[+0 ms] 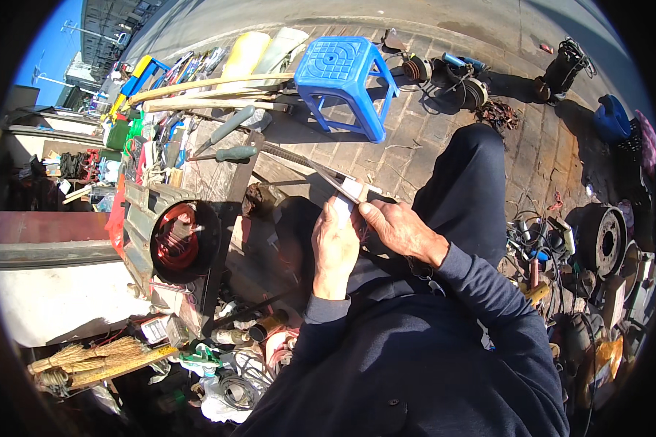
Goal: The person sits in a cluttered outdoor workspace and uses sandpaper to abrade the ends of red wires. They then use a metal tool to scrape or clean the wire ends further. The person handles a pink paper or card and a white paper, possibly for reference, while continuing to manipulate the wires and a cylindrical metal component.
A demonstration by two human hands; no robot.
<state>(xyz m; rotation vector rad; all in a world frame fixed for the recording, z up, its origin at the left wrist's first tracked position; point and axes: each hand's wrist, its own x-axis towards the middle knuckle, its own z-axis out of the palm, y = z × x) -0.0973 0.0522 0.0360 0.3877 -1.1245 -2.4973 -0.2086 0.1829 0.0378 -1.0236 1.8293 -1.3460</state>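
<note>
Here, just right of the frame's centre, both hands are working together over the person's lap. The left hand [335,244] is wrapping its fingers around a small pale block [357,188], keeping it upright and braced, probably so it cannot twist. The right hand [397,229] is closing its fingers on the near end of a long thin metal blade [321,171], whose far end is running up and left toward the green-handled tools [229,138]; the blade is lying across the block's top, touching it.

The raised knee is sitting just right of the hands, supporting the forearm but hemming in movement that way. To the left, a grey housing with a red wire coil [173,237] is lying near the hands, with scattered parts below it crowding the lower left. The blue plastic stool [342,76] is standing well apart at upper centre. Open brick paving [408,138] between stool and knee is leaving the clearest room, along the blade's own line.
</note>
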